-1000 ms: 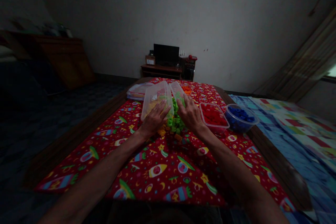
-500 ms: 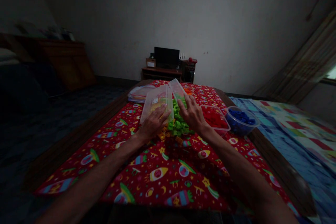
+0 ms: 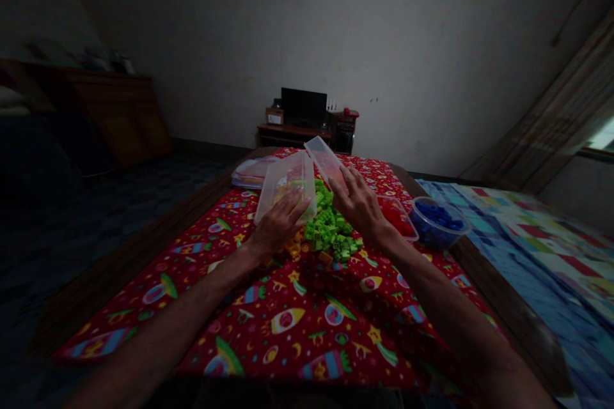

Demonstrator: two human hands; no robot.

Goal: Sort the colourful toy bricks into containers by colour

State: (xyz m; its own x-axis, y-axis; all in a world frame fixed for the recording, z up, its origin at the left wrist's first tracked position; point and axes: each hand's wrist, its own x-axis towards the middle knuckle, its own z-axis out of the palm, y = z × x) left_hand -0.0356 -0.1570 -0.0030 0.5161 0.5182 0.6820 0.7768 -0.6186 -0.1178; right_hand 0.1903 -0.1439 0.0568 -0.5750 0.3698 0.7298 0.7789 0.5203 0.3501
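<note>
My left hand (image 3: 282,220) is laid over the near right side of a translucent plastic box (image 3: 269,195), gripping it with the thumb hidden. The box is tilted, and yellowish pieces show faintly through it. In my right hand (image 3: 359,204) is a flat translucent plastic piece, apparently a lid (image 3: 322,156), held slanted with the fingers along its right edge. Between the two hands, a heap of green toy bricks (image 3: 329,227) lies on the table. A few orange bricks (image 3: 293,246) lie at its near left edge, beside my left wrist.
A clear tub of red bricks (image 3: 398,217) stands right of my right hand, partly behind the wrist. Farther right is a round tub with blue bricks (image 3: 439,217). Stacked plastic folders (image 3: 250,172) lie at the far left of the red patterned tablecloth (image 3: 288,326).
My right hand has lifted the lid slightly up and away from the green heap, uncovering more green bricks. My left hand and the box have barely moved.
</note>
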